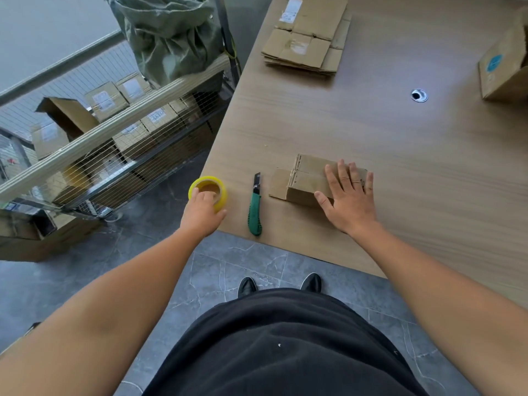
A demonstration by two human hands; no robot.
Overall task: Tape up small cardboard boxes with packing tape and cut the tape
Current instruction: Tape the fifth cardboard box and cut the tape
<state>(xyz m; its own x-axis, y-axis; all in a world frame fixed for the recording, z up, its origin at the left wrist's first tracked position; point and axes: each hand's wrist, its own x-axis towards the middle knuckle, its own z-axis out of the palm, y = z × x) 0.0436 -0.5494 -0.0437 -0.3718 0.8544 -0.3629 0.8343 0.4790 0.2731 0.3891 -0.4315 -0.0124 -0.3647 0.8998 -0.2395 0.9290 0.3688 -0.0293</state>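
Observation:
A small cardboard box point(307, 178) lies on the wooden table point(371, 132) near its front edge, one end flap sticking out to the left. My right hand point(350, 200) presses flat on the box's right part, fingers spread. My left hand point(201, 211) grips a yellow roll of packing tape point(210, 190) at the table's left front corner, fingers in its core. A green utility knife point(255, 208) lies between the roll and the box, blade end pointing away from me.
A stack of flattened cartons point(307, 38) lies at the table's far side. An assembled box point(504, 67) with a blue sticker stands at the right edge. Left of the table is a wire cart point(120, 132) holding taped boxes, with a green sack point(171, 35) behind it.

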